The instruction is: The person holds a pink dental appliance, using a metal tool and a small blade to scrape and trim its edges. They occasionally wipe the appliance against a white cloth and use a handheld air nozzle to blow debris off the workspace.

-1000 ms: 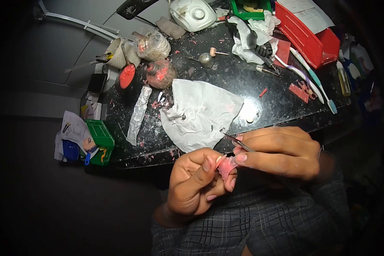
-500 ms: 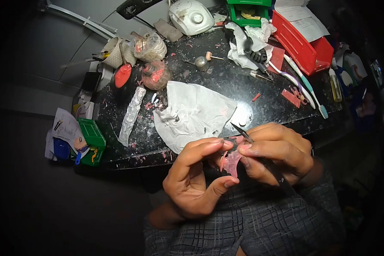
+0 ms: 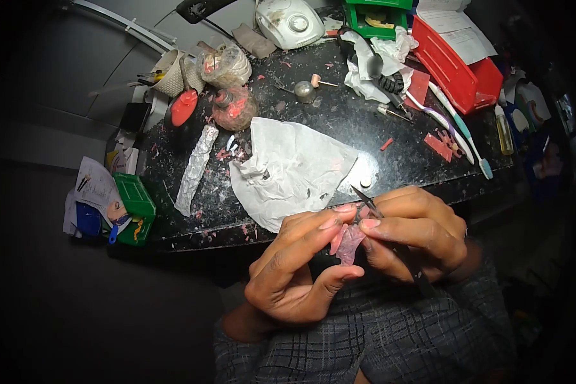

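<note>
Above my lap, near the table's front edge, I hold a small pink translucent denture plate point(image 3: 349, 248). My left hand point(image 3: 293, 265) grips it between thumb and fingers from the left. A slim black pointed tool point(image 3: 367, 200), like a knife, lies in my right hand point(image 3: 419, 230), its tip sticking out up and to the left past the fingers and its dark handle running down below the palm. The right thumb and fingertips also touch the plate's right side. Fingers cover part of the plate's upper edge.
A crumpled white sheet point(image 3: 288, 166) lies just beyond my hands. Farther off are a foil-wrapped strip point(image 3: 196, 169), a round pink-stained burner point(image 3: 235, 110), a small metal ball point(image 3: 304, 93), two toothbrushes point(image 3: 457, 121), a red tray point(image 3: 451, 67) and a white machine point(image 3: 288, 24). Pink scraps dot the dark table.
My left fingers have shifted over the plate's upper part, and the plate has turned slightly. The black tool stays in my right hand, almost in the same place.
</note>
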{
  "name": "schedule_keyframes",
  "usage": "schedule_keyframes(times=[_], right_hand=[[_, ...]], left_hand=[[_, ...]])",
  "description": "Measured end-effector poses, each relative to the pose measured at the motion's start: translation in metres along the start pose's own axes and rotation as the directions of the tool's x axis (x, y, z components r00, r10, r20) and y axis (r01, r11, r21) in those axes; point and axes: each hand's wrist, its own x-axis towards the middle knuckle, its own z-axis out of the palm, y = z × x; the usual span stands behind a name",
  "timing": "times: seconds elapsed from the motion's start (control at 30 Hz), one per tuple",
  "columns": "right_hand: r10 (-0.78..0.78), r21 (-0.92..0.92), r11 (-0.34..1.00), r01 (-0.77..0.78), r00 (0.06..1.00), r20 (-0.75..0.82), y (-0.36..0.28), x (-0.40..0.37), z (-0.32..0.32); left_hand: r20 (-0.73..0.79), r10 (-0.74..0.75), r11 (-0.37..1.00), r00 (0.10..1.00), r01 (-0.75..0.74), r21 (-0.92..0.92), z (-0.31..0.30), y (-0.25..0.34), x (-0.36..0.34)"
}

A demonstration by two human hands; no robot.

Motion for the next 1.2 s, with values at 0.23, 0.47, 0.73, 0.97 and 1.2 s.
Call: schedule_keyframes(times=[0.23, 0.47, 0.73, 0.97, 1.2], right_hand=[[0.019, 0.033, 0.999, -0.021, 0.999, 0.050, -0.004, -0.001, -0.005], [0.065, 0.154, 0.984, -0.087, 0.987, 0.145, -0.012, 0.010, -0.030], [0.018, 0.126, 0.991, -0.049, 0.970, 0.243, -0.010, 0.015, -0.027], [-0.110, 0.169, 0.984, 0.048, 0.919, 0.380, -0.005, 0.020, -0.028], [-0.138, 0.202, 0.976, 0.087, 0.956, 0.258, -0.005, 0.013, -0.014]], left_hand=[[-0.040, -0.104, 0.976, 0.994, 0.095, -0.195, -0.003, 0.000, -0.004], [-0.033, -0.116, 0.939, 0.993, 0.099, -0.330, -0.005, -0.006, -0.004], [-0.012, -0.115, 0.872, 0.993, 0.095, -0.480, -0.002, -0.007, -0.003], [-0.012, -0.267, 0.818, 0.964, 0.220, -0.531, -0.004, 0.004, -0.007], [0.041, -0.179, 0.873, 0.983, 0.178, -0.454, -0.009, -0.003, -0.007]])
